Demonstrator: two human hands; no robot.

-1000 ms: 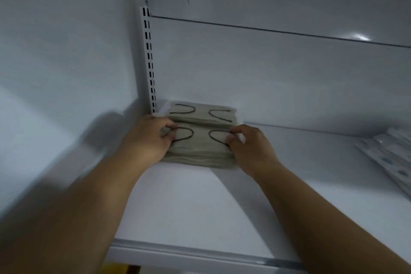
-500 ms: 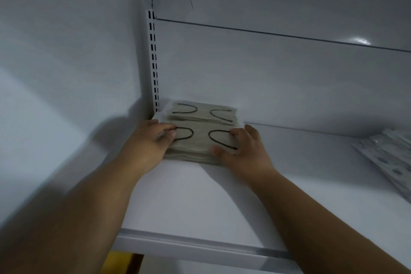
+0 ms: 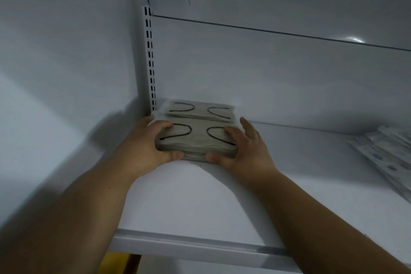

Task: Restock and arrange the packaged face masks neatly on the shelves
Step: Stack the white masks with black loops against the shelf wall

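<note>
At the centre of the frame, the left hand [image 3: 146,147] and right hand [image 3: 242,147] clasp the near stack of masks [image 3: 196,140] from either end, thumbs on its front edge and fingers over the top, likely to square it. It sits on the shelf [image 3: 200,202] just before the rear stack [image 3: 200,110], tucked into the back corner.

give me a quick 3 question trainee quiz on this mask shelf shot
1. True or false: the front mask stack lies against the shelf's back wall.
2. Which hands grip the front stack? A) left only B) right only C) both
3. Fill in: the other packets lie at the shelf's far ____ side.

Key: 1 false, the rear mask stack lies behind it. 2 C, left hand and right hand. 3 right.
</note>
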